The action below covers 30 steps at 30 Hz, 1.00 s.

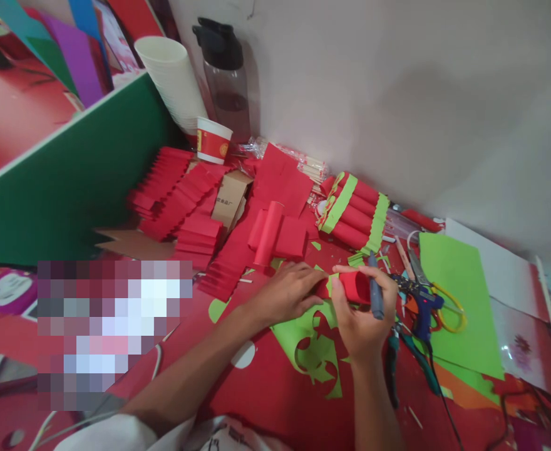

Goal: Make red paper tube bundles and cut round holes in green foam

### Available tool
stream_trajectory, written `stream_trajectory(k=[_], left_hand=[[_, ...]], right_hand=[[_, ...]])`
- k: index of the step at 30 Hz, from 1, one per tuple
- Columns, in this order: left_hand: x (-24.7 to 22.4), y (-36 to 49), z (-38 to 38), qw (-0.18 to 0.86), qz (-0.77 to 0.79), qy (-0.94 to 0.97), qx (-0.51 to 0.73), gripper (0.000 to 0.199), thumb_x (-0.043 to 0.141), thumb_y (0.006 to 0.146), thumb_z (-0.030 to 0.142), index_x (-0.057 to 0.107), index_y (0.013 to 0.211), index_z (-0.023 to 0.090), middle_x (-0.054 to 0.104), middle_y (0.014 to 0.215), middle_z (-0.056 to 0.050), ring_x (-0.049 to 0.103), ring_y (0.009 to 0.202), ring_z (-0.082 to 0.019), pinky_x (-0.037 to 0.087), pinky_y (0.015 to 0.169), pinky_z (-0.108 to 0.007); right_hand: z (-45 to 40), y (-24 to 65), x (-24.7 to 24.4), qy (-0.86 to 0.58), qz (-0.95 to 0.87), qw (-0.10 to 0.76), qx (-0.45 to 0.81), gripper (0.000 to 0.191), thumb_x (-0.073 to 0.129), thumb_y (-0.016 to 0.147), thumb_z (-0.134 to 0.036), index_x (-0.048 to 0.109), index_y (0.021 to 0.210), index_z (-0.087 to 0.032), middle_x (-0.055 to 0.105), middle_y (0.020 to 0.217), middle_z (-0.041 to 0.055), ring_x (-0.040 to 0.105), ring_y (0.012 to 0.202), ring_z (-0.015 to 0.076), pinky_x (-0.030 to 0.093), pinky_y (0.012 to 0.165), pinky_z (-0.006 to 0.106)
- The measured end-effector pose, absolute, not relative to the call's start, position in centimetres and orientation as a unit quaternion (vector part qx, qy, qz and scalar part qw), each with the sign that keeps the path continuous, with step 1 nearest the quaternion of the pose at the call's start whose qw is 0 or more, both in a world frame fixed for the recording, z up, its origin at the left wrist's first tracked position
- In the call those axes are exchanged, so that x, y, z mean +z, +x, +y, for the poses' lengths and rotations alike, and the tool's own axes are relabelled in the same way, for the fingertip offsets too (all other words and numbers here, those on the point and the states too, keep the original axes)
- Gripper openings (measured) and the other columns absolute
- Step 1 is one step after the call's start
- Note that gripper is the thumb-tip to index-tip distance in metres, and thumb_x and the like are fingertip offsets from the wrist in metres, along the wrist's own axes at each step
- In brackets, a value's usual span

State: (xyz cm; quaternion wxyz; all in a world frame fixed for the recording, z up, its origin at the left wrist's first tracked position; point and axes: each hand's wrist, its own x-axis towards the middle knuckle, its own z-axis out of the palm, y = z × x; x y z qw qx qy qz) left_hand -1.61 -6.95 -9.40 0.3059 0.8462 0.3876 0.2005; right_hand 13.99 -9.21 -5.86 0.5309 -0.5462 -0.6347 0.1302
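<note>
My right hand is closed round a short red paper tube, with a dark marker-like pen also between its fingers. A light green strip shows at the tube's left end. My left hand lies just left of the tube, its fingers bent and their tips near the green strip; whether they grip anything is hidden. Under both hands is light green paper with round cut-outs. Behind them sits a bundle of red tubes banded with green strips. A loose red tube lies left of the bundle.
Folded red paper lies at the left, near a paper cup, stacked cups and a bottle. At right are a blue glue gun, yellow-handled scissors, pliers and green sheets.
</note>
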Motion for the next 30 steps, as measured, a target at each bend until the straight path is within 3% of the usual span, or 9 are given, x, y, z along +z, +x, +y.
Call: stream_trajectory(k=[20,24,30], left_hand=[[-9.8,-1.2,-7.1,0.299,0.407,0.838,0.204,0.028,0.051,0.095,0.036,0.059,0.115,0.018,0.068,0.102,-0.010,0.063,0.098,-0.024,0.048,0.084,-0.034],[-9.1,-1.6,-7.3,0.332,0.401,0.827,0.214,0.033,0.055,0.093,0.033,0.055,0.123,0.019,0.067,0.110,-0.011,0.062,0.106,-0.025,0.049,0.089,-0.037],[-4.8,-3.1,-7.6,0.345,0.410,0.795,0.284,0.055,0.047,0.088,0.008,0.040,0.140,0.024,0.058,0.133,-0.010,0.056,0.122,-0.022,0.050,0.098,-0.037]], right_hand=[[-9.5,14.1,-5.8,-0.547,-0.647,0.514,0.131,0.041,0.074,0.078,-0.018,0.056,0.115,-0.021,0.072,0.098,0.0067,0.072,0.086,0.0217,0.059,0.075,0.039],[-9.5,14.2,-6.1,-0.550,-0.646,0.515,0.122,0.040,0.074,0.078,-0.020,0.056,0.114,-0.021,0.072,0.097,0.0067,0.071,0.086,0.0219,0.059,0.078,0.040],[-9.5,14.2,-6.0,-0.550,-0.652,0.511,0.106,0.037,0.074,0.078,-0.023,0.057,0.111,-0.022,0.070,0.098,0.0062,0.070,0.085,0.0219,0.058,0.080,0.040]])
